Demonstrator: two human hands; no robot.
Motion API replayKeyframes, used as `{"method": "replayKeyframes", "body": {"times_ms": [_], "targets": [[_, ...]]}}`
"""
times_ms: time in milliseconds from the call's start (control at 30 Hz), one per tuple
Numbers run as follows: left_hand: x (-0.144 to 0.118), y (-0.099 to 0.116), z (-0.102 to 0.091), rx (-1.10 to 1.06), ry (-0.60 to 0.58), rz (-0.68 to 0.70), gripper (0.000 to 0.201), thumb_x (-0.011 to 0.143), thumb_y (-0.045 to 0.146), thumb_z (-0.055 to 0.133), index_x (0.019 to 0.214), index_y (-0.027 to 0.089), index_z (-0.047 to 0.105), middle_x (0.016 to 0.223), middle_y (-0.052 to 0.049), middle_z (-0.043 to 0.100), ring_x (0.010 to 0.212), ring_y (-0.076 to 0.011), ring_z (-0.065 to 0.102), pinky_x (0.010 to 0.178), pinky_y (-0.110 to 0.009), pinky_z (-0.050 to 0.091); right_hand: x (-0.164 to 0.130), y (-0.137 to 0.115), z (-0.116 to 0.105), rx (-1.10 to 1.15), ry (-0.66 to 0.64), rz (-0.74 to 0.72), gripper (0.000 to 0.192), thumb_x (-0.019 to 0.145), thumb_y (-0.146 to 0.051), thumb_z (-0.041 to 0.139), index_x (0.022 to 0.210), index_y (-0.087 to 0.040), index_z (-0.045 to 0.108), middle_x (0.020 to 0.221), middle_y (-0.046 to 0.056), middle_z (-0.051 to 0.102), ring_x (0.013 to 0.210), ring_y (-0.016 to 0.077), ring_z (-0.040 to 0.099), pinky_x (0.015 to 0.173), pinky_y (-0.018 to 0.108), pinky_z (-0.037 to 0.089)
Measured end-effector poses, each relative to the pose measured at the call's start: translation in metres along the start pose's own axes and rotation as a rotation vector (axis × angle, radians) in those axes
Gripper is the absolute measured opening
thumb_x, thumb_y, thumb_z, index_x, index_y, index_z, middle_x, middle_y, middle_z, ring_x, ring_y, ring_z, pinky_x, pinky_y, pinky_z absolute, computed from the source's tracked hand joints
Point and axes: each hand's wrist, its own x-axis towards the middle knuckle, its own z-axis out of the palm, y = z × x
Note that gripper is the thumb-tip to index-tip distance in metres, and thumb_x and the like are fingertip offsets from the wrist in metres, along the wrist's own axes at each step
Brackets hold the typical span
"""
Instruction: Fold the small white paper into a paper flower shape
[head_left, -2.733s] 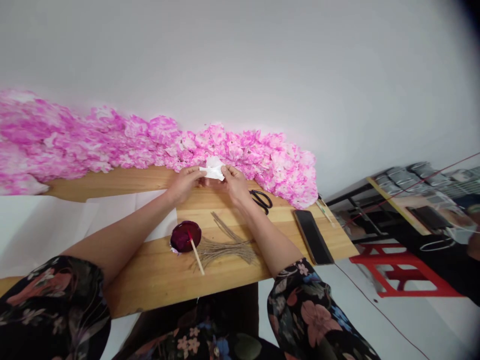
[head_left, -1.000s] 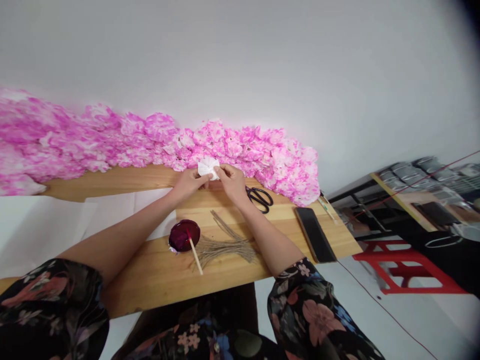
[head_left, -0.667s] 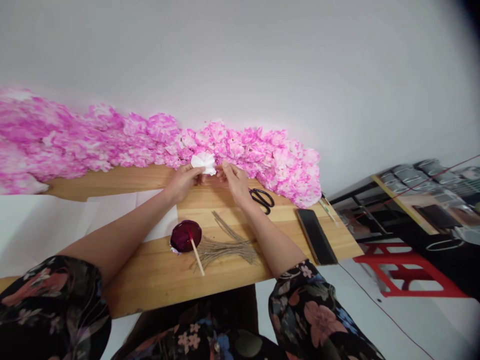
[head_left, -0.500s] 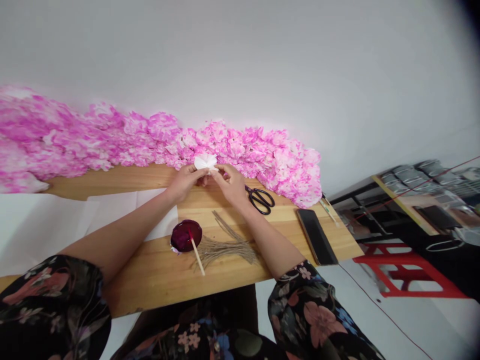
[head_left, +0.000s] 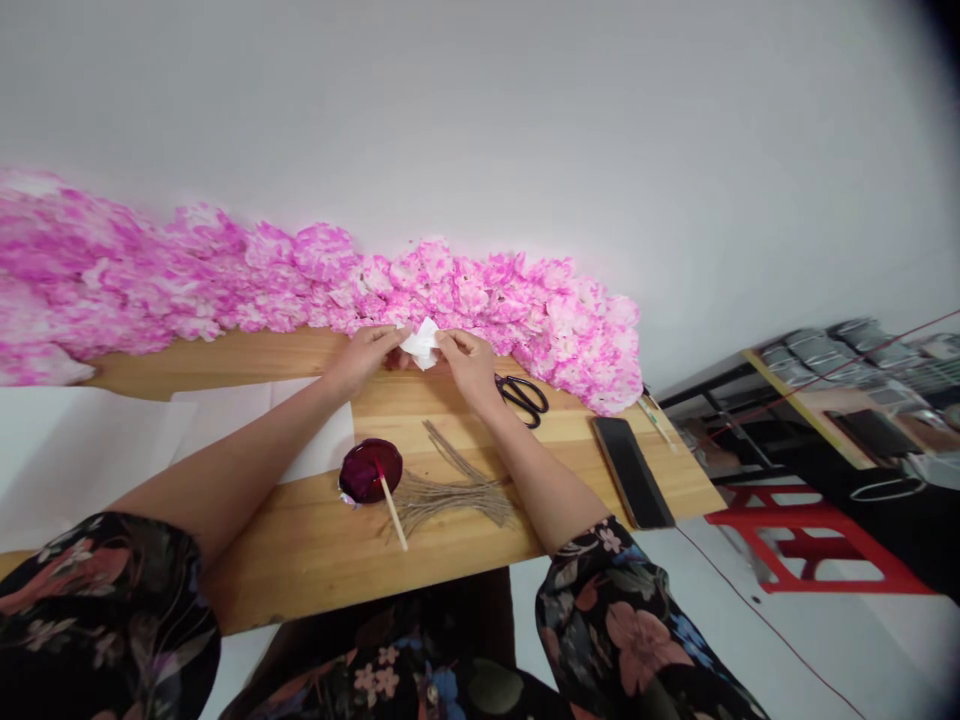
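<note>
A small folded piece of white paper (head_left: 421, 344) is held up between my hands over the back of the wooden table (head_left: 315, 560). My left hand (head_left: 369, 354) pinches its left side, and my right hand (head_left: 466, 362) pinches its right side. Just behind lies a long heap of pink and white paper flowers (head_left: 450, 285). Close to my right wrist are black-handled scissors (head_left: 523, 396), their blades partly hidden. Below my hands stand a dish of dark red-purple paste (head_left: 370, 470) with a light wooden stick (head_left: 394, 512) in it, and a bundle of thin brown twine-like strands (head_left: 454, 497).
White paper sheets (head_left: 247, 425) lie on the left of the table. A phone (head_left: 632, 472) with a cable rests near the right edge, by a thin brush-like stick (head_left: 657, 424). Beyond are a red plastic stool (head_left: 817, 540) and a shelf (head_left: 814, 410).
The white paper has turned from a rounded fan shape into a more angular, pointed one. My hands have moved slightly apart around it, both still pinching.
</note>
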Motion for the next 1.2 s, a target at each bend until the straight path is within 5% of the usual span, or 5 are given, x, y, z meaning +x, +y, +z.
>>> {"method": "replayKeyframes", "body": {"times_ms": [133,433,767,1000,1200], "targets": [[-0.003,0.002,0.006,0.090,-0.012,-0.025,0.058,0.079,0.071,0.073,0.057,0.018,0.062,0.055,-0.003,0.059,0.052,-0.0129,0.051,0.054,-0.027,0.038,-0.003,-0.003,0.003,-0.012,-0.004,-0.040,0.039,0.089,-0.056,0.061,0.073,-0.021,0.070,0.068,0.000,0.064,0.070,0.0171,0.055,0.069,0.030,0.041],[-0.006,0.000,0.013,0.130,0.043,0.038,0.051,0.075,0.062,0.078,0.056,0.019,0.057,0.054,0.000,0.057,0.052,-0.0114,0.049,0.056,-0.026,0.038,-0.002,-0.006,0.001,-0.011,-0.005,-0.064,0.030,0.086,-0.052,0.067,0.083,-0.022,0.073,0.086,0.002,0.075,0.082,0.0183,0.063,0.080,0.031,0.049],[-0.003,-0.005,0.010,0.030,0.081,0.030,0.047,0.079,0.062,0.074,0.064,0.019,0.061,0.060,-0.001,0.062,0.055,-0.0115,0.052,0.059,-0.026,0.042,0.004,0.004,0.004,0.232,0.056,0.170,0.040,0.078,-0.061,0.073,0.080,-0.021,0.066,0.074,-0.001,0.066,0.069,0.0141,0.057,0.068,0.028,0.047],[-0.004,-0.006,0.013,0.054,-0.022,-0.079,0.066,0.078,0.081,0.070,0.063,0.017,0.068,0.061,-0.008,0.068,0.055,-0.0150,0.058,0.057,-0.027,0.047,-0.001,0.003,0.007,0.144,0.065,0.062,0.036,0.085,-0.057,0.069,0.088,-0.021,0.071,0.076,0.000,0.071,0.073,0.0159,0.063,0.073,0.030,0.050],[-0.002,-0.012,0.014,0.102,-0.015,-0.066,0.055,0.073,0.068,0.080,0.058,0.017,0.066,0.058,-0.006,0.066,0.054,-0.0135,0.057,0.057,-0.026,0.046,-0.003,0.000,0.006,0.057,0.071,0.003,0.032,0.089,-0.054,0.066,0.085,-0.023,0.069,0.076,0.001,0.071,0.074,0.0180,0.064,0.075,0.031,0.050]]}}
